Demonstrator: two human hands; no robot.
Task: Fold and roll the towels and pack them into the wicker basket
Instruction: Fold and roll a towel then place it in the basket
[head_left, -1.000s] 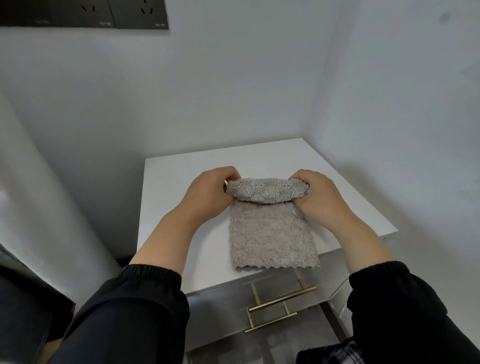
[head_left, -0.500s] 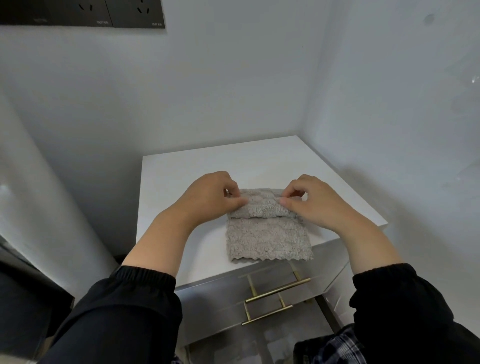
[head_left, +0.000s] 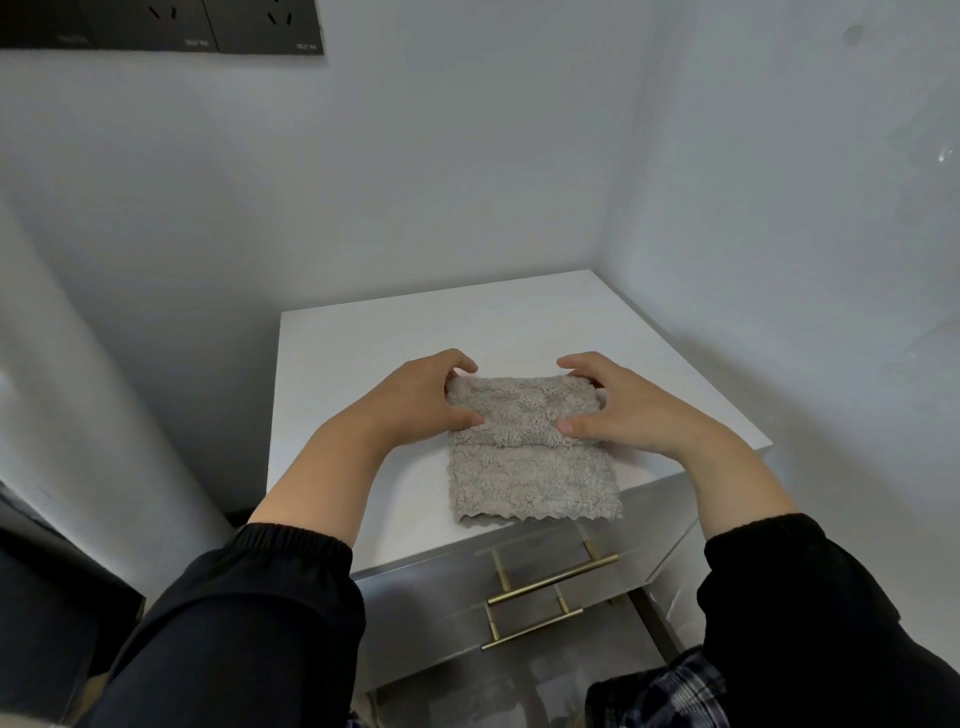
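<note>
The person is gripping a grey, fluffy towel (head_left: 524, 452) at both ends of its rolled part (head_left: 519, 410). The left hand (head_left: 421, 400) is curling its fingers over the far side of the roll with the thumb pressing on the near side, and the right hand (head_left: 623, 410) is doing the same at the other end, so both hands are closing round the cloth rather than lying flat on it. The towel is lying on a white cabinet top (head_left: 363, 364), the roll sitting between the two hands and the unrolled tail (head_left: 535, 488) stretching from under the thumbs toward the person, its scalloped hem reaching the near edge. The cloth is looking light, thick and very soft, so it is likely giving under the fingers and springing loose wherever pressure is lacking. Holding it at the roll's two ends, with the thumbs tucked against the line where roll meets tail, is probably serving best for a tight, even roll. The plush pile is likely clinging to itself while sliding easily on the smooth top. The wicker basket is not showing in view.
</note>
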